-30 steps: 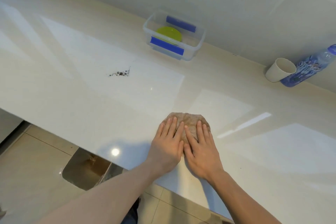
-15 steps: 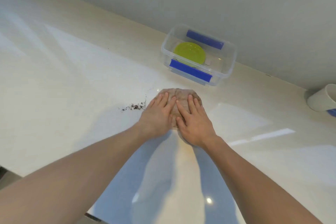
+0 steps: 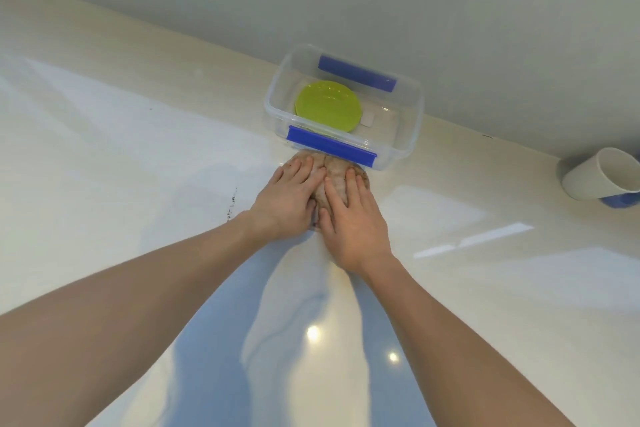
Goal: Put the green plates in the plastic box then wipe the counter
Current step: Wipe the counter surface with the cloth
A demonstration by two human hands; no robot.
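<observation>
Brown cloth [image 3: 333,174] under flat fingers [image 3: 302,168]

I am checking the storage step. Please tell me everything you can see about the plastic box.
The plastic box is clear, rectangular, with rounded corners and no lid on it. Two blue clip strips sit on its long sides, one near, one far. It stands upright on the pale counter, close to the wall. Inside lie green plates, flat, apparently stacked; the count is unclear. A brown cloth, pressed by both hands, reaches its near side.

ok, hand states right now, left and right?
Left hand: open, flat, pressing the brown cloth.
Right hand: open, flat, pressing the same cloth.
</observation>
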